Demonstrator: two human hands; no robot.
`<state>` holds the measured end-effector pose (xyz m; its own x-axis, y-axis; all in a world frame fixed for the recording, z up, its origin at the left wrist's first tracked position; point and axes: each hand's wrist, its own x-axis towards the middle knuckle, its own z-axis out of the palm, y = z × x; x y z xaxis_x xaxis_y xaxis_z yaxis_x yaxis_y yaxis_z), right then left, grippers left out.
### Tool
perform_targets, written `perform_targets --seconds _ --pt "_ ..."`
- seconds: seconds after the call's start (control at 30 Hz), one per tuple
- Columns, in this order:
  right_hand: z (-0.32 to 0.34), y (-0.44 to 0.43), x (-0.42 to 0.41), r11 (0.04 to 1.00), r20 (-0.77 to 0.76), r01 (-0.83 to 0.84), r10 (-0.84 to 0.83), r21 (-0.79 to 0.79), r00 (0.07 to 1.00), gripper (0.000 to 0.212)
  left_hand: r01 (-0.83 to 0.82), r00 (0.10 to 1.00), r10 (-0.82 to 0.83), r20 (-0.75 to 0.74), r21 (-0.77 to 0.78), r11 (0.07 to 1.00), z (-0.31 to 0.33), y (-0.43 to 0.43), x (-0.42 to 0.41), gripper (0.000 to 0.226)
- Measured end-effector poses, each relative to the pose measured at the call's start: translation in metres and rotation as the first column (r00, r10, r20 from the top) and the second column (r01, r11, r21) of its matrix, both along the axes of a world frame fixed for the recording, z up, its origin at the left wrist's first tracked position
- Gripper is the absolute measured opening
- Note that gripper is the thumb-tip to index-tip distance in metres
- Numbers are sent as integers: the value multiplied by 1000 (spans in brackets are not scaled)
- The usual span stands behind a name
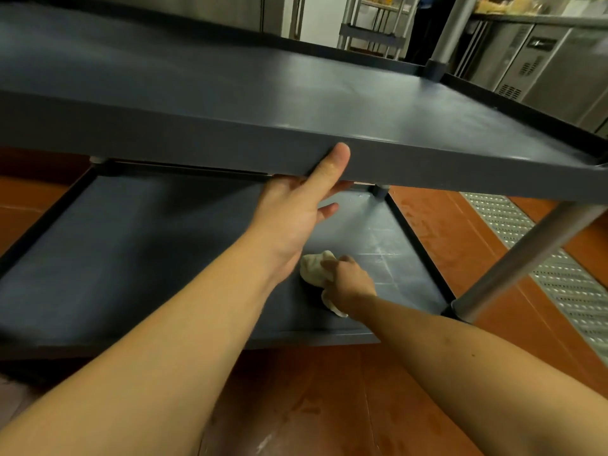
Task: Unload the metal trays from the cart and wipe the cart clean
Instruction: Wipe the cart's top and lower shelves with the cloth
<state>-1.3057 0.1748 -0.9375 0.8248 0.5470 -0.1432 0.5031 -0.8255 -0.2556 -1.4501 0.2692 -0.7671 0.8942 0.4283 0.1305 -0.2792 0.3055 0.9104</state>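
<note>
Two bare forearms, left hand with short-trimmed thumbnail, right hand (few small specks along its forearm)

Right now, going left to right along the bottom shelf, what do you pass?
Bare bottom shelf → cloth → right hand gripping it → cart leg → floor grate.

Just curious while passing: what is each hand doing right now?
Left hand: grips the front edge of the upper shelf, thumb on its face.
Right hand: holds a white cloth on the lower shelf.
</note>
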Motion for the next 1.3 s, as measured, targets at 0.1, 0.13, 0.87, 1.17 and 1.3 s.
perform_targets --seconds 0.1,0.13,0.87,1.17,1.3 --pt "0 -17 9 999 23 -51 51 -18 998 66 16 1000 -16 9 -5 1000 -4 17 -7 61" --pt "1 -25 14 998 38 -51 52 -34 998 67 27 1000 -26 12 -2 1000 -5 23 -9 66" --pt "29 -35 -12 983 -177 110 -83 149 981 34 17 976 68 -206 385 923 -5 33 -30 80" --pt "160 11 -131 813 -74 -343 424 471 903 30 55 998 -4 -67 784 618 75 33 -66 20" --pt "206 24 -156 768 -1 -390 454 508 891 35 -130 991 92 92 658 742 105 52 -76 10"
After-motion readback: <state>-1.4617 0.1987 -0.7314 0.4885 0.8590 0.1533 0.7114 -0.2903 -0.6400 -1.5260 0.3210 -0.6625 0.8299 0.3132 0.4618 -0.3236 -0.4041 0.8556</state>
